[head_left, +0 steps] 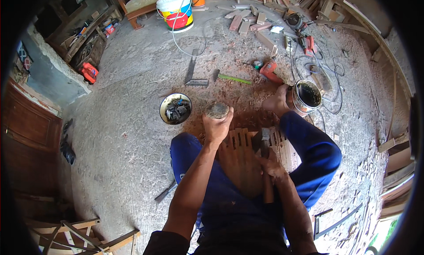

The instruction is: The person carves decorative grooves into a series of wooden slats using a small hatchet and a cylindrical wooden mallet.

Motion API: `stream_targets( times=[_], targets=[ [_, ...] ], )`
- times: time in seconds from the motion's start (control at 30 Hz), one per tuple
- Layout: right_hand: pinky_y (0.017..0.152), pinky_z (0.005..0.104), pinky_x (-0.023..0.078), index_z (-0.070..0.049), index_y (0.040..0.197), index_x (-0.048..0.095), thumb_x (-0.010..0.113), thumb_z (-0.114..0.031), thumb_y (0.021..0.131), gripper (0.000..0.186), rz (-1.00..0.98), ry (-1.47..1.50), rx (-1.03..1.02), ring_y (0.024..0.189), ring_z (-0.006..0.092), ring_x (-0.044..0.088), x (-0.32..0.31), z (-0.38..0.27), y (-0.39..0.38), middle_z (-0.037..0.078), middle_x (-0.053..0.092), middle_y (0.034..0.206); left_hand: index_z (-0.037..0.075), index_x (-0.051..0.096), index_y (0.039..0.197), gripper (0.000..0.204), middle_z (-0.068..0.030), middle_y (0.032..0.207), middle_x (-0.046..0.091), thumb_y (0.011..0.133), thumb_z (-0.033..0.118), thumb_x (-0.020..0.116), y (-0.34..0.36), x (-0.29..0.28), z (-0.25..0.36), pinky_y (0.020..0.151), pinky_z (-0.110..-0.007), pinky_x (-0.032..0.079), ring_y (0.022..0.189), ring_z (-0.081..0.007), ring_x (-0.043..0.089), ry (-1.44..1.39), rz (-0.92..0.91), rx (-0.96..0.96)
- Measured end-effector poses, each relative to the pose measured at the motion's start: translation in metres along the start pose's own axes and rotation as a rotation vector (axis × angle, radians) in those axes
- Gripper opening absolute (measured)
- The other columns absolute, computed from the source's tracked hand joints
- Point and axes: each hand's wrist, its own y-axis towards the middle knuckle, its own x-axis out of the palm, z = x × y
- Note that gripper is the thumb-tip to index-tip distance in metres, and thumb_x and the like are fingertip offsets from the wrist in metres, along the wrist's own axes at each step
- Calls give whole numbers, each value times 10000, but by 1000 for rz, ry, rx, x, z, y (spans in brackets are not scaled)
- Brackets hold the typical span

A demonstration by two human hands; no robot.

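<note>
My left hand (216, 128) is closed around a thick piece with a round, worn grey-brown end (217, 110). The rest of that piece is hidden by the fist, so its kind is unclear. Lower and to the right, my right hand (273, 167) grips a hammer (267, 188) by its wooden handle, the metal head pointing away from me. Beneath the hands, between my blue-trousered legs, lie slotted brown wooden boards (238, 160), partly covered by the hammer and right hand.
Left of my left hand stands a bowl (176, 109) of metal parts. Beyond lie a try square (194, 74), a green strip (235, 79) and a red drill (268, 72). A tin (306, 97) sits by my right foot, near cables. A colourful bucket (177, 12) and wood offcuts stand farther back.
</note>
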Motion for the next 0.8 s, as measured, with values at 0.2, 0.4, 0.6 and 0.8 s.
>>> stream_targets(
  times=[0.2, 0.4, 0.6, 0.8],
  targets=[
    [449, 335, 498, 31, 1174, 486, 715, -250, 874, 470, -41, -85, 22, 547, 156, 573, 24, -18, -20, 80, 583, 719, 44, 588, 661, 273, 19, 589, 578, 901, 25, 716, -6, 1, 16, 459, -278, 376, 491, -82, 513, -12, -8, 19],
    [494, 313, 471, 62, 1242, 478, 699, -183, 889, 483, -141, -258, -102, 578, 159, 597, 25, -33, -94, 102, 614, 737, 20, 638, 773, 151, -24, 717, 660, 856, 54, 759, -6, -13, 6, 593, -313, 470, 624, -129, 610, -16, -6, -33],
    [489, 254, 501, -49, 1401, 406, 706, -44, 902, 582, -28, -6, -438, 574, 99, 577, 31, -107, -126, 24, 588, 798, 7, 659, 862, 132, -49, 811, 696, 837, 64, 776, -5, -17, 9, 673, -332, 517, 709, -159, 655, 52, -46, -18],
    [452, 212, 461, -48, 1490, 352, 701, -53, 918, 670, 51, 198, -810, 527, 73, 540, 41, -181, -121, 33, 606, 806, 28, 651, 847, 137, -33, 816, 694, 839, 73, 780, -9, -12, 14, 659, -318, 510, 704, -143, 649, 37, -50, -18]
  ],
)
